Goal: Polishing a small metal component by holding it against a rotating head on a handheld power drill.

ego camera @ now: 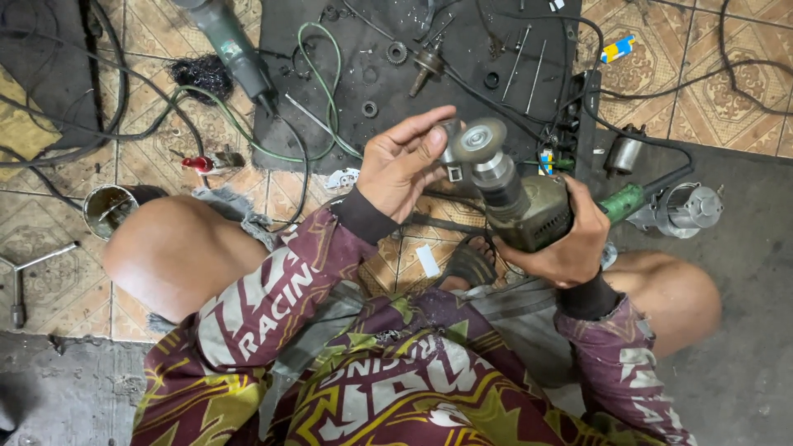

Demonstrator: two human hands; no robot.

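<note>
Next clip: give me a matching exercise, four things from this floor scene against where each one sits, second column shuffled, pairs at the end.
Things:
1. round metal disc
2. power tool body
3. metal can
4. small gear

Places:
A. on the black mat at the top
B. gripped in the right hand
C. on the tiles by the person's left knee
D. at the fingertips of the left hand

Pairs: 1-D, 2-B, 3-C, 4-A

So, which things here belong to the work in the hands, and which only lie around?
In use:
- left hand fingering the round metal disc
- right hand gripping the green power tool

Lying around:
- second power tool
- small gears
- T-handle wrench
- tin can
- red-tipped tool
</note>
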